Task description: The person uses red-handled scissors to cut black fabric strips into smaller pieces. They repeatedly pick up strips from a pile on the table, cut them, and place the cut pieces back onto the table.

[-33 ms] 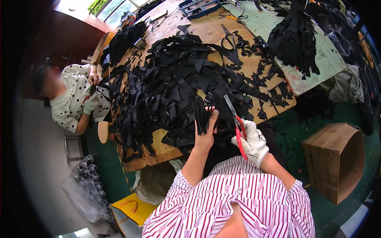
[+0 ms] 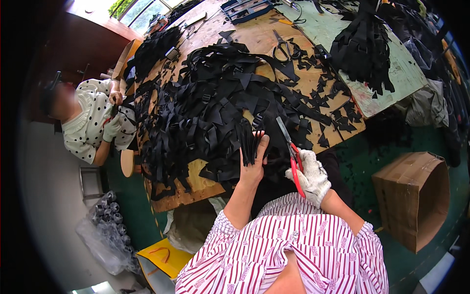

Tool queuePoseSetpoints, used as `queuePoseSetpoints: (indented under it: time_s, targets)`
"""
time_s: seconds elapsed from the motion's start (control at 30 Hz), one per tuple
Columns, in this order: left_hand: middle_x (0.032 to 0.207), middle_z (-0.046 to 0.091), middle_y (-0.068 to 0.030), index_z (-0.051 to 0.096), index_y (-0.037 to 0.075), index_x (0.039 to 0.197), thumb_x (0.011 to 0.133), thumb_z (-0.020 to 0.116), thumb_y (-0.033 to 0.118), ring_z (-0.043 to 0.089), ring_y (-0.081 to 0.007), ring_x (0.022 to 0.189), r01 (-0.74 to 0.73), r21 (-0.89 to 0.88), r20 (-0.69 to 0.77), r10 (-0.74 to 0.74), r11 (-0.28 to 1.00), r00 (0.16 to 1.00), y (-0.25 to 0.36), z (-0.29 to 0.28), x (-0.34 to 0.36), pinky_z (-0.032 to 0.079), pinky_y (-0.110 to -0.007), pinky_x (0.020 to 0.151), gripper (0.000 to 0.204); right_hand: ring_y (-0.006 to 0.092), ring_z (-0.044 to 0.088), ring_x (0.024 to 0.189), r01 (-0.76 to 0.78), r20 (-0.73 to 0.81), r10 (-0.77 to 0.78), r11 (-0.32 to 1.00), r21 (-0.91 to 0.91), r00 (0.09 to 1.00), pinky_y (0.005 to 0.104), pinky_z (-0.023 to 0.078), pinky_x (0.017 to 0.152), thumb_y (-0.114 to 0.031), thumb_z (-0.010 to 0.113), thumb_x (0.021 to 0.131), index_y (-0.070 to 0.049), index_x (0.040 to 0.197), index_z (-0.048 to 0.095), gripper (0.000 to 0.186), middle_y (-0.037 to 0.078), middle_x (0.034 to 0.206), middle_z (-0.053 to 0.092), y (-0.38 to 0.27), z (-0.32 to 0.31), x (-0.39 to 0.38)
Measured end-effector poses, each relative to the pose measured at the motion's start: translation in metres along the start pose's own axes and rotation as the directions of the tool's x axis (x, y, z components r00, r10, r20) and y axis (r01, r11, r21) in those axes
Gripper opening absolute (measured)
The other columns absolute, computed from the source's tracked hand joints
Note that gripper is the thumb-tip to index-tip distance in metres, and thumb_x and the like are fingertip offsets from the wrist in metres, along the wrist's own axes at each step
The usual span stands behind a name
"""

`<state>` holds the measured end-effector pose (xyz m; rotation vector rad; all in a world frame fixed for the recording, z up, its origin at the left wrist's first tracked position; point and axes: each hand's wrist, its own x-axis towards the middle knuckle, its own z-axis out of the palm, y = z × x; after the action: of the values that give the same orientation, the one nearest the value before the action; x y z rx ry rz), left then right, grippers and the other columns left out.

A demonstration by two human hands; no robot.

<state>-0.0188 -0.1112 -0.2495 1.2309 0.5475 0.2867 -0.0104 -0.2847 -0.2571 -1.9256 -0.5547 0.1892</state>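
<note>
My bare left hand [image 2: 253,164] is closed around a bundle of black webbing straps [image 2: 248,142], whose ends fan upward over the table's near edge. To its right, my right hand [image 2: 312,179], in a white knit glove, grips red-handled scissors [image 2: 295,159]. Their blades point up and to the left, and look closed or nearly so, a short way from the bundle. Beyond both hands spreads a large heap of black straps [image 2: 215,112], some with plastic buckles. A second pair of scissors [image 2: 282,48] lies on the wooden table [image 2: 200,174] behind the heap.
Small black offcuts [image 2: 338,88] litter the table's right side. A green-topped table [image 2: 406,73] adjoins it, bearing another strap pile [image 2: 362,49]. An open cardboard box [image 2: 399,191] stands at right. On the left, a co-worker [image 2: 95,117] sits near a yellow bag [image 2: 171,257].
</note>
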Motion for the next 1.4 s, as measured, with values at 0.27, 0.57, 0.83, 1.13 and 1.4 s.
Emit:
queuePoseSetpoints:
  time_s: [0.27, 0.57, 0.83, 1.13, 1.4]
  targets:
    - [0.070, 0.052, 0.0035, 0.058, 0.007, 0.097, 0.084, 0.066, 0.018, 0.043, -0.0023, 0.049, -0.143, 0.086, 0.084, 0.136, 0.986, 0.987, -0.007, -0.007, -0.005, 0.029, -0.019, 0.040, 0.018, 0.0328, 0.060, 0.078, -0.142, 0.045, 0.139, 0.987, 0.074, 0.989, 0.0390, 0.047, 0.070, -0.030, 0.069, 0.075, -0.002, 0.113, 0.045, 0.053, 0.016, 0.088, 0.059, 0.003, -0.002, 0.002]
    - [0.084, 0.056, -0.0001, 0.054, -0.002, 0.107, 0.092, 0.051, 0.023, 0.052, -0.0048, 0.067, -0.128, -0.084, 0.208, 0.143, 0.988, 0.968, -0.017, -0.024, 0.001, 0.043, -0.020, 0.075, 0.029, 0.0112, 0.052, 0.056, -0.615, 0.250, 0.567, 0.664, 0.424, 0.785, 0.0259, 0.045, 0.050, -0.018, 0.064, 0.080, -0.002, 0.109, 0.043, 0.039, 0.004, 0.077, 0.054, -0.014, -0.008, 0.009]
    - [0.084, 0.057, -0.0003, 0.054, 0.000, 0.111, 0.092, 0.048, 0.028, 0.053, -0.0072, 0.069, 0.044, 0.003, 0.264, -0.043, 0.999, 0.963, 0.001, -0.003, -0.004, 0.042, -0.019, 0.061, 0.034, 0.0093, 0.052, 0.071, -0.308, 0.069, 0.328, 0.767, 0.563, 0.942, 0.0224, 0.045, 0.063, -0.008, 0.067, 0.077, -0.002, 0.113, 0.039, 0.046, 0.004, 0.088, 0.051, -0.007, -0.001, 0.034]
    - [0.094, 0.057, 0.0011, 0.052, 0.001, 0.108, 0.086, 0.046, -0.001, 0.056, -0.0063, 0.083, -0.301, 0.486, 0.498, 0.024, 0.820, 0.867, -0.005, -0.018, -0.002, 0.048, -0.023, 0.068, 0.023, 0.0074, 0.050, 0.069, -0.365, 0.181, 0.336, 0.643, 0.673, 0.924, 0.0224, 0.044, 0.060, -0.005, 0.067, 0.077, -0.005, 0.111, 0.042, 0.043, 0.002, 0.086, 0.051, -0.021, -0.001, 0.037]
    - [0.085, 0.061, -0.0062, 0.050, 0.001, 0.116, 0.086, 0.059, 0.010, 0.061, -0.0113, 0.070, -0.180, 0.204, 0.282, 0.118, 0.962, 0.952, 0.014, 0.006, 0.039, 0.044, -0.021, 0.059, 0.032, 0.0086, 0.051, 0.056, -0.309, 0.013, 0.421, 0.644, 0.700, 0.907, 0.0205, 0.045, 0.048, -0.003, 0.065, 0.076, -0.004, 0.113, 0.040, 0.044, 0.004, 0.081, 0.052, -0.022, -0.008, 0.037]
